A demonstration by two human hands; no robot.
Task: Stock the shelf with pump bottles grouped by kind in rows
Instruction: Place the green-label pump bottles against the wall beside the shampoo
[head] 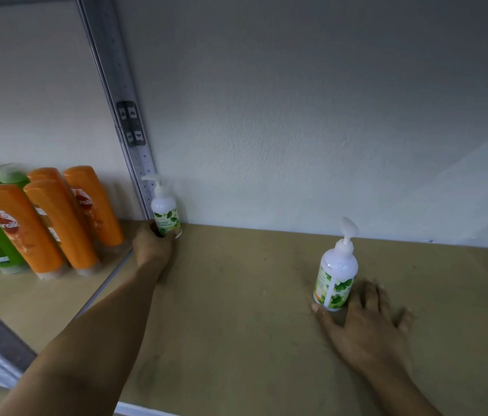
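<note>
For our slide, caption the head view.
Left hand grips one pump bottle deep on the shelf; right hand touches another.

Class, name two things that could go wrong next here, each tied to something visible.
The right hand, blurred and spread beside the near pump bottle, may knock that tall, narrow bottle over. The left hand grips the far pump bottle close to the metal upright; its nozzle might catch there.

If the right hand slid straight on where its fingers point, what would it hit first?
Probably the near pump bottle, between the right hand's thumb and fingers; the left hand grips the far pump bottle.
</note>
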